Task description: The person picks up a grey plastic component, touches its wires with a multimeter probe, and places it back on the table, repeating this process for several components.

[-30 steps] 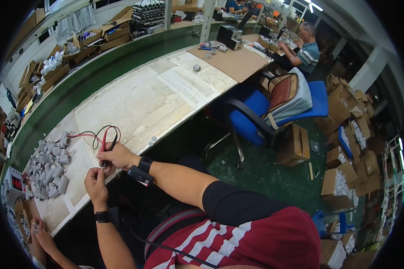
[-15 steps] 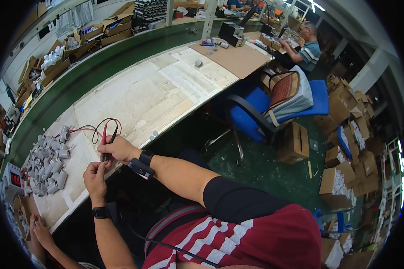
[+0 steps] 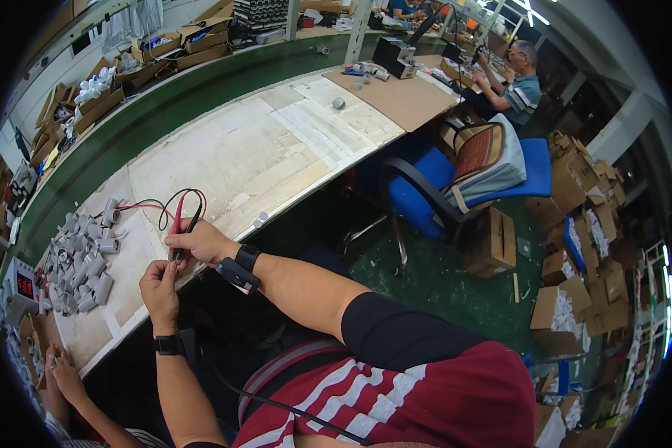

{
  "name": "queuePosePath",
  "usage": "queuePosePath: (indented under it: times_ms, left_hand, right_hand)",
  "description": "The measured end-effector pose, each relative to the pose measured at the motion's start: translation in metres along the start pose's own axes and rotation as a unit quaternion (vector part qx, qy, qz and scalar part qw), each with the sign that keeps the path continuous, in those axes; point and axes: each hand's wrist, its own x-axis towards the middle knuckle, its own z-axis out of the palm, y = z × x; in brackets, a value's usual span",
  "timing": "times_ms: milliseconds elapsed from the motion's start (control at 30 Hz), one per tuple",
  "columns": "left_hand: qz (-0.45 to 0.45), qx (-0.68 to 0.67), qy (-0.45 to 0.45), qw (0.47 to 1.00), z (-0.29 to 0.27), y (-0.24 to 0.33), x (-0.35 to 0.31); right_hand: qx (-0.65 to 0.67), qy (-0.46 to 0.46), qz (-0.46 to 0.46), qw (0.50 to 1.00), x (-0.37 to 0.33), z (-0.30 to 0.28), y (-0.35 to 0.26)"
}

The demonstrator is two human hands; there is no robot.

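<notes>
Two slim test probes, one red (image 3: 177, 224) and one black (image 3: 194, 218), are gripped together in my right hand (image 3: 205, 243), tips pointing down. Just below those tips, at the table's near edge, my left hand (image 3: 159, 293) is closed in a pinch. Whatever lies between its fingertips is too small and covered to make out. From the probes, red and black leads (image 3: 164, 209) loop over the table toward a heap of short grey cylindrical parts (image 3: 82, 265) left of my hands.
A meter box with a red display (image 3: 24, 287) stands beyond the heap. Another person's hands (image 3: 66, 377) rest at the lower left. One grey part (image 3: 260, 219) lies at the table's front edge, another (image 3: 338, 103) farther back. A blue chair (image 3: 418, 187) holding a bag is at right.
The view has shifted slightly. Both my hands stay close together at the table edge, with the probes still in the right one. The seated person at the far right has raised a hand.
</notes>
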Motion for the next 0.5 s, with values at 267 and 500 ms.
queuePosePath:
  times_ms: [267,500]
  left_hand:
    - [0.009,0.002,0.009,1.0,0.0007,-0.0027,0.0004]
    - [0.01,0.025,-0.007,1.0,0.0002,-0.0021,0.0018]
  right_hand:
    - [0.016,-0.016,0.002,1.0,-0.0039,-0.0003,-0.0042]
    - [-0.002,-0.009,-0.006,1.0,-0.006,-0.0023,-0.0012]
